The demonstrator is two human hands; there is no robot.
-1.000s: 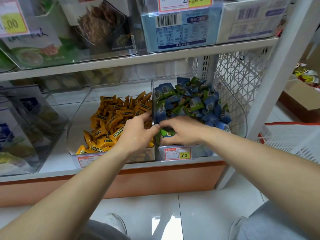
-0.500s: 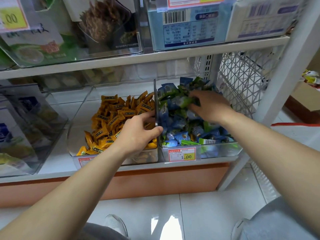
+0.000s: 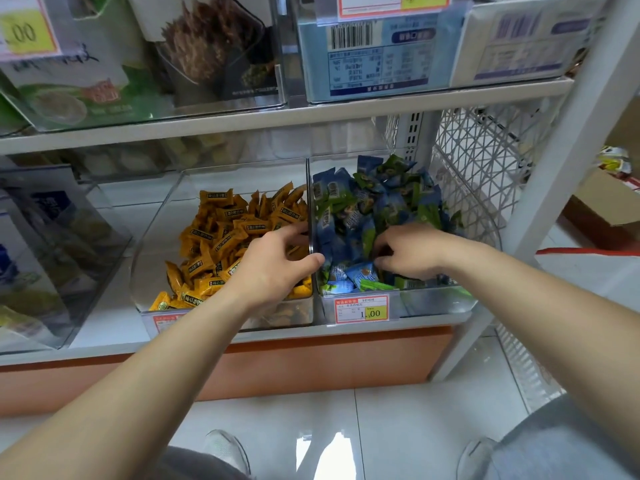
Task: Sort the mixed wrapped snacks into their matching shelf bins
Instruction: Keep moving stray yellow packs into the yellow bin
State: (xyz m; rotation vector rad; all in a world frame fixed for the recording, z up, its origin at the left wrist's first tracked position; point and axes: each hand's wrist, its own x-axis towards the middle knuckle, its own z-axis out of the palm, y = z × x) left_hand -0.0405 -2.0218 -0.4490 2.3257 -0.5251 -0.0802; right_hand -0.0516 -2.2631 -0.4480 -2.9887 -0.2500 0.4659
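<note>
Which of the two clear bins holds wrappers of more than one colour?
The right bin, where the right hand reaches: blue and green wrappers. The left bin shows only orange ones.

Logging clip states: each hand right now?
Left hand: grips the clear bin wall.
Right hand: curled into the blue and green wrapped snacks; hold cannot be told.

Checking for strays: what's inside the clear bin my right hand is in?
Blue and green wrapped snacks fill the bin; none yellow on top. The right hand digs in near the front, the left hand grips its side wall. Lower layers are covered.
</note>
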